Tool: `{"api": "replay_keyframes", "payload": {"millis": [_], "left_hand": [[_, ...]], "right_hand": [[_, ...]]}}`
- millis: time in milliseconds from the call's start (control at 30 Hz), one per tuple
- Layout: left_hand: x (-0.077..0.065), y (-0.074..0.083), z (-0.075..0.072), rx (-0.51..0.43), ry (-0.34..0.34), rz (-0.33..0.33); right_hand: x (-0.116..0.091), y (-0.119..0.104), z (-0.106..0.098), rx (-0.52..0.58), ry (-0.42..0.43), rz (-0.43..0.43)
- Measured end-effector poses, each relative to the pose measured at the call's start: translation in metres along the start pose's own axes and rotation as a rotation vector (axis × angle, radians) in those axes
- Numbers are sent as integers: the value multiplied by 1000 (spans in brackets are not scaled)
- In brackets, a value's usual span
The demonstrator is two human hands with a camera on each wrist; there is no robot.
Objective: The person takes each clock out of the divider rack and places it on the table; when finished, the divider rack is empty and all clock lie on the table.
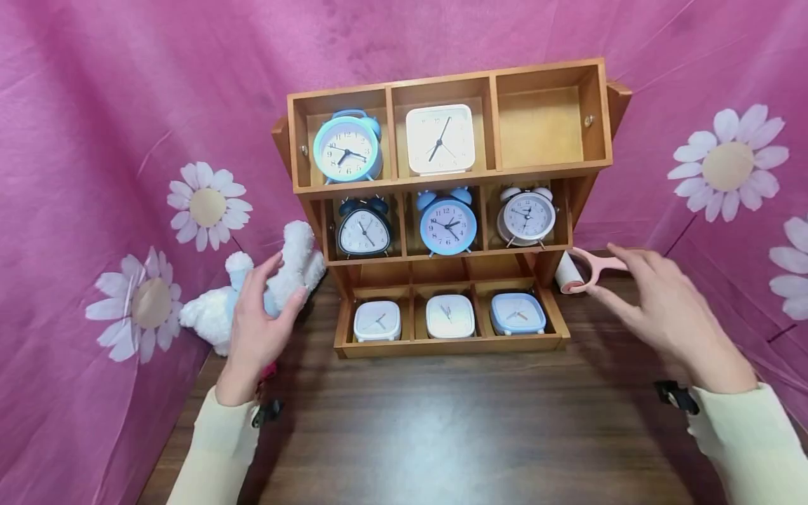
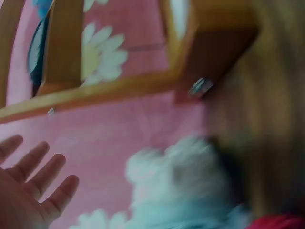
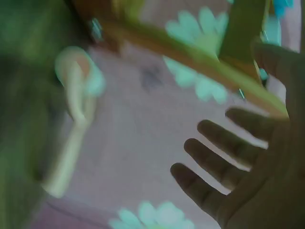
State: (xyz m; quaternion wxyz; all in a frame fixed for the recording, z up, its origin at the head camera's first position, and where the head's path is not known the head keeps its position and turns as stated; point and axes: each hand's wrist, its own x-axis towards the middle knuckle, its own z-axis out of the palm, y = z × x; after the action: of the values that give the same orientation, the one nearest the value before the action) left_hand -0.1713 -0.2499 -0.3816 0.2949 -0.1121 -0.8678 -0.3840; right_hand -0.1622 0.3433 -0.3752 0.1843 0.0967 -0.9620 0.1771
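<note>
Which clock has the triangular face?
The dark clock in the left compartment of the wooden shelf's middle row. Its face is a rounded triangle; every other one is round or squarish.

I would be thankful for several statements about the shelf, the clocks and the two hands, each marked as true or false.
1. The bottom row of the shelf holds three clocks. True.
2. A clock stands in the top-right compartment. False: no clock is there.
3. The middle row's central clock is black. False: it is blue.
4. The left hand grips the plush toy. False: it holds nothing.
5. The pink-handled roller is right of the shelf in the head view. True.
6. The right hand holds nothing. True.
</note>
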Motion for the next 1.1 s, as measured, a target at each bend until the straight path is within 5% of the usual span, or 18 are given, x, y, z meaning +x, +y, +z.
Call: {"api": "replay_keyframes", "payload": {"millis": [233,567,800,1100], "left_hand": [[-25,0,15,-313,-185,-328],[-43,-6,35,-319,-352,-544],[-55,-14,50,-219,-424,-577],[-64,-18,57,-107,-441,-523]], "right_hand": [[-26,-12,40,124,-15,42],[-42,-29,74,197,7,125],[-43,-44,83,257,53,218],[-37,-66,85,341,-3,355]]}}
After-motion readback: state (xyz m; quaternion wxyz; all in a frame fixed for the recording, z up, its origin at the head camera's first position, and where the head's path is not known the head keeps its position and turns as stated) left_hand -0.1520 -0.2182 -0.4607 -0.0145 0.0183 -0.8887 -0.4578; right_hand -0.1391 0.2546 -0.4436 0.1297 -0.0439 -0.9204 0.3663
